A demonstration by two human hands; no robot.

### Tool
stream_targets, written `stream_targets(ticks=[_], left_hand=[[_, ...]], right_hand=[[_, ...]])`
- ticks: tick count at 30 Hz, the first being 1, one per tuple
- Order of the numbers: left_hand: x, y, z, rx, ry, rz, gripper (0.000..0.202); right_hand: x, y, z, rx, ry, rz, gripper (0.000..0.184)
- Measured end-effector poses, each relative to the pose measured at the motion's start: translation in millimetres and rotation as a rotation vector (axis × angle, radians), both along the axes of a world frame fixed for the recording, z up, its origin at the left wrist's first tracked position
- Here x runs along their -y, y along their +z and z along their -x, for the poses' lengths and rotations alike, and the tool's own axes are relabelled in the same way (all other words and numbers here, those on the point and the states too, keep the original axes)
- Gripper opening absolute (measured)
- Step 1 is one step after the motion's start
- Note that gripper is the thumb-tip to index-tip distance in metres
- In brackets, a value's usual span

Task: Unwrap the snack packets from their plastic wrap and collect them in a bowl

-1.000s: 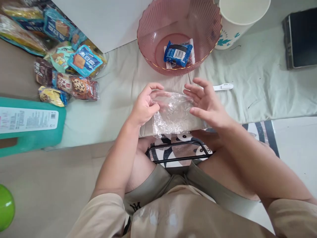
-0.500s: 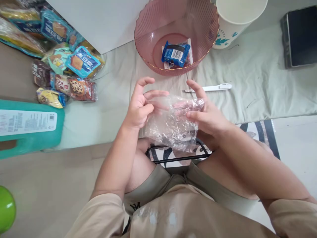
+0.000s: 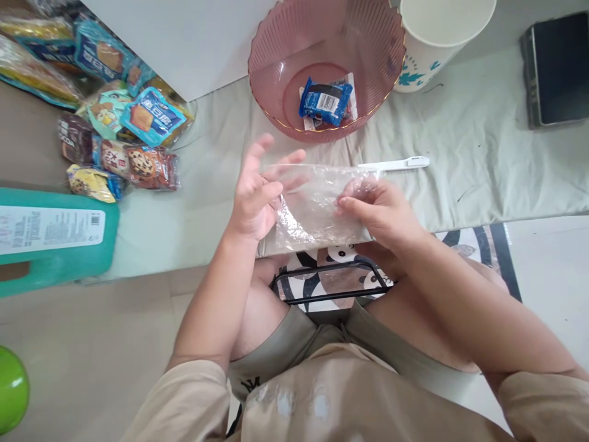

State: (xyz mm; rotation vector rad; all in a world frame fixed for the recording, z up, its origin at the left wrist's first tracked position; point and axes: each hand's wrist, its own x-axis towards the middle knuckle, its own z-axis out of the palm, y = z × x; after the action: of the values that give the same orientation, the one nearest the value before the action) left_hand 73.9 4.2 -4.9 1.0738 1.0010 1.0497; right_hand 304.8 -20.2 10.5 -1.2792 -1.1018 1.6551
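A clear, wrinkled plastic bag point(image 3: 317, 205) is stretched between my two hands, above the front edge of the cloth. My right hand point(image 3: 381, 205) pinches its right side, thumb in front and fingers curled behind. At the left edge, my left hand point(image 3: 257, 196) holds the bag by the thumb, with its upper fingers raised and spread; some fingertips show through the film. Just beyond my right hand lies a white utility knife point(image 3: 400, 163), its left end partly covered by the bag. Behind it, a pink ribbed bowl point(image 3: 280, 73) holds a blue snack packet point(image 3: 326, 101) and other wrappers.
Several packaged snacks point(image 3: 151, 116) lie at the left, beside a teal container point(image 3: 113, 245) with a white label. A white leaf-patterned bin point(image 3: 432, 55) stands right of the bowl, near a black box point(image 3: 561, 70). A black metal frame point(image 3: 331, 299) sits between the knees.
The bag has been raised and spread flatter, its lower edge no longer hanging down. My right fingers have curled in on it, while my left fingers have lifted and spread.
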Motion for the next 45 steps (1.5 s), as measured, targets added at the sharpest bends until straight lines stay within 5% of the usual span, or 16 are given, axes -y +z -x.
stream_targets(ticks=[4,10,16,23,32,36,41,45], left_hand=[[4.1,4.6,-5.7,0.027,-0.213,0.234,0.049],[6.7,6.8,-15.9,-0.047,-0.120,0.231,0.028],[5.1,7.9,-12.2,-0.174,-0.122,0.227,0.019],[1.7,11.2,-9.6,-0.010,-0.048,0.241,0.024],[-7.2,3.6,-10.5,-0.047,-0.013,0.109,0.030],[-6.7,-3.2,-13.2,-0.137,0.020,0.064,0.021],[-7.2,-3.5,-12.2,-0.127,0.052,0.033,0.034],[-4.6,1.4,-12.1,-0.075,-0.042,0.087,0.032]], right_hand=[[-2.9,-2.5,-4.7,-0.005,-0.141,-0.085,0.023],[-4.1,-1.4,-6.0,0.013,0.061,-0.070,0.026],[-4.9,1.7,-9.1,0.131,0.038,-0.111,0.015],[-4.3,-10.3,-15.5,-0.017,-0.032,-0.222,0.027],[-7.5,5.1,-29.2,0.001,0.077,-0.175,0.046],[-8.7,0.1,-29.5,0.214,0.086,-0.194,0.022],[-7.9,-5.9,-32.9,0.102,0.132,-0.145,0.059],[-8.4,-5.8,-43.2,0.009,0.015,-0.189,0.035]])
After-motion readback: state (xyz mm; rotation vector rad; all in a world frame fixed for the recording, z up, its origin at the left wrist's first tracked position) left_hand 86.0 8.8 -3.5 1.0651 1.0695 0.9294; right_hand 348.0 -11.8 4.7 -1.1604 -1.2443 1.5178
